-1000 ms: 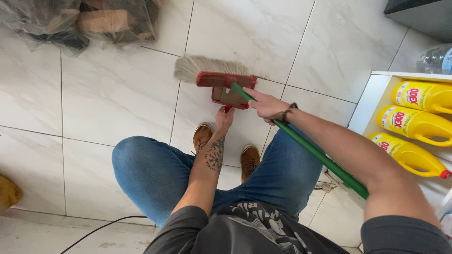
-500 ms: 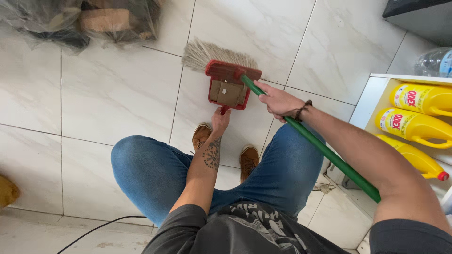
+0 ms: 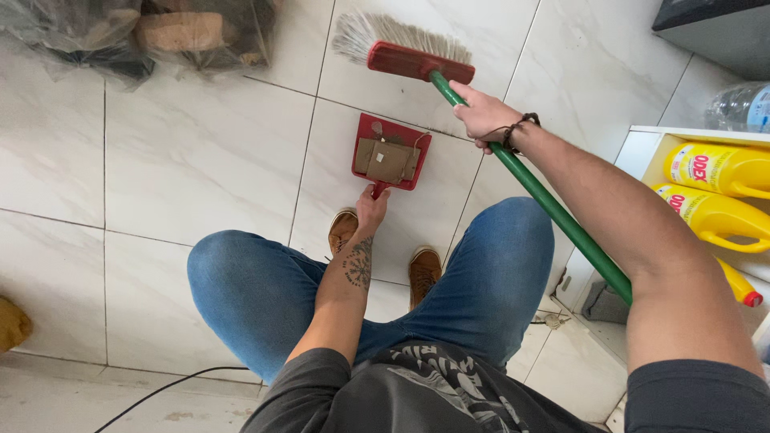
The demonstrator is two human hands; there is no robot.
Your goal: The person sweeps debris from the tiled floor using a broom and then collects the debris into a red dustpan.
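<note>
While my left hand fingers clamp the red plastic dustpan flat on the floor, right hand fingers grip the green-handled red broom beyond the pan; best draw short strokes toward its lip.

Bright, even, diffuse light fills the view; no single source shows, and shadows are soft and short; a faint one lies under the red dustpan and a paler smudge beneath the broom bristles at twelve o'clock; the glossy white floor tiles carry a mild sheen without hard glare; the clear plastic bag at eleven o'clock gives small crinkled highlights; focus is crisp at centre; wide-angle stretch bends tile lines and swells the forearm at four o'clock; the yellow bottles at three o'clock look slightly soft.
</note>
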